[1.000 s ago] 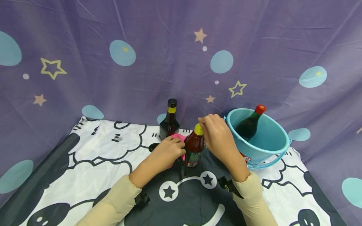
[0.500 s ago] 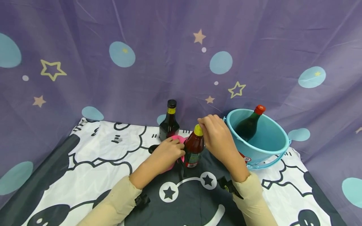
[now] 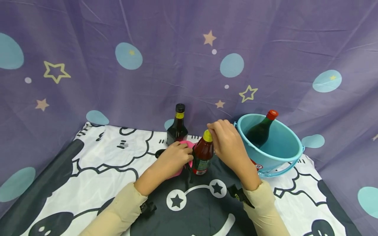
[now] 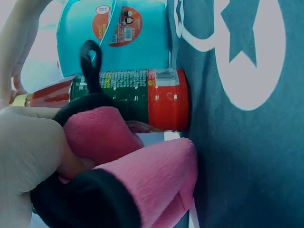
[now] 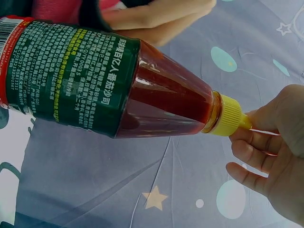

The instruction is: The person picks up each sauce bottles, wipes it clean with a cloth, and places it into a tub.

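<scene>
The right hand (image 3: 227, 142) pinches the yellow cap (image 3: 207, 135) of the sauce bottle (image 3: 202, 154), which stands on the table (image 3: 88, 164) leaning slightly, its long axis near vertical, cap up. The left hand (image 3: 174, 159) grips a pink cloth (image 4: 142, 185) against the bottle's left side. A blue bucket (image 3: 283, 150) sits right; a dark bottle (image 3: 177, 126) stands farther back.

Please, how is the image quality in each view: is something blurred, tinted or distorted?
Head view: even light, sharp, slight wide-angle bending at the edges. Left wrist view: bluish tint; the pink cloth in the left hand is soft because it is very close. Right wrist view: the sauce bottle label is sharp, glare on its neck; the right hand pinches the yellow cap.
</scene>
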`<state>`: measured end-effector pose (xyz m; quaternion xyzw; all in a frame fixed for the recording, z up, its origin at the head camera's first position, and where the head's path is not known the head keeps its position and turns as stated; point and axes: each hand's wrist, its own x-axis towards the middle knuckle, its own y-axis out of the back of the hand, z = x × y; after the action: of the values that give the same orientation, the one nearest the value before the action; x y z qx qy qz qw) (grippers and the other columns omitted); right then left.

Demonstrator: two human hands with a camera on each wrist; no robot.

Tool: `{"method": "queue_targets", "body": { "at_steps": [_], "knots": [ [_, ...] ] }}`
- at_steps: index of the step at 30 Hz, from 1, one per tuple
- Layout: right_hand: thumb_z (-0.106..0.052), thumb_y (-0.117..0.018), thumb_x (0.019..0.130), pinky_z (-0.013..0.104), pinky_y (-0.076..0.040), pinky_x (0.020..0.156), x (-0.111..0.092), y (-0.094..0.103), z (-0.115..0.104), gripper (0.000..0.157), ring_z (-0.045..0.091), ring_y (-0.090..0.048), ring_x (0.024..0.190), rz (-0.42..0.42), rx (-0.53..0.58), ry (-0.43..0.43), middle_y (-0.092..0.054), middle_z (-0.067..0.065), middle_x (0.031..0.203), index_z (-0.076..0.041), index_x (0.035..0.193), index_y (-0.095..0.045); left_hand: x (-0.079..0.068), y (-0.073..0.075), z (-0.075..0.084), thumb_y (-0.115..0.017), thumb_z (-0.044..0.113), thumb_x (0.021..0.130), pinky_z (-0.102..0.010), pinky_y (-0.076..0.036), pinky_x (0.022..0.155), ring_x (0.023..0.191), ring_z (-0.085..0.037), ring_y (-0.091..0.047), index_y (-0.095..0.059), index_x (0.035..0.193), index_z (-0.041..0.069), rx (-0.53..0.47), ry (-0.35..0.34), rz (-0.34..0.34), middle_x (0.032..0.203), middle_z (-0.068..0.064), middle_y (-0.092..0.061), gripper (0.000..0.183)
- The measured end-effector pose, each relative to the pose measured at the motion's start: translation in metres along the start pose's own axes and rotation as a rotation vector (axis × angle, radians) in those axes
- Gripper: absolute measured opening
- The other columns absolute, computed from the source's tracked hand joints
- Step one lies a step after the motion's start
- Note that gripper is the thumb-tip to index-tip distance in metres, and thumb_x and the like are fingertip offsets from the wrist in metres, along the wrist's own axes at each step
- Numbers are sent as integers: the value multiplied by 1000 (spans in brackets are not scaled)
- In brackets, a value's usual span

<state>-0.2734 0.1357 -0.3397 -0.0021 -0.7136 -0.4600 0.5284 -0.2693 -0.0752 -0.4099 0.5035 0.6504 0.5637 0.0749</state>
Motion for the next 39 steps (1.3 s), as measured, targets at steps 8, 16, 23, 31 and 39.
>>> {"method": "queue_targets", "body": {
  "at_steps": [8,16,23,31,39],
  "knots": [
    [-6,-63,97,35,-47,73,0,0,1,13,25,-54,81,-5,8,1,-64,12,92,0,110,-63,0,19,-15,-79,-3,77,-33,-54,81,92,-17,-66,-77,88,16,-72,56,195,92,3,-72,22],
    [-5,-64,97,35,-47,73,2,0,1,13,26,-54,81,3,6,11,-63,12,92,0,109,-62,2,41,-23,-71,-17,66,-41,-59,82,98,-25,-70,-79,95,9,-199,185,456,100,-7,-75,40],
    [-5,-63,97,35,-46,71,1,1,0,12,26,-53,80,4,14,14,-62,12,90,1,109,-62,7,45,-15,-59,-20,72,-44,-59,84,100,-28,-71,-79,96,6,-292,253,621,103,-9,-75,41],
    [-4,-64,96,35,-48,71,-1,-1,2,13,26,-54,79,9,19,11,-62,12,90,0,108,-62,10,31,-3,-71,-13,78,-39,-59,91,100,-25,-71,-79,97,8,-293,173,625,102,-8,-76,29],
    [-5,-64,97,35,-47,70,1,0,1,11,26,-53,78,12,2,24,-61,11,88,0,107,-62,11,25,-1,-74,-9,81,-38,-58,91,100,-24,-71,-80,100,8,-293,113,618,103,-7,-76,26]
  ]
}}
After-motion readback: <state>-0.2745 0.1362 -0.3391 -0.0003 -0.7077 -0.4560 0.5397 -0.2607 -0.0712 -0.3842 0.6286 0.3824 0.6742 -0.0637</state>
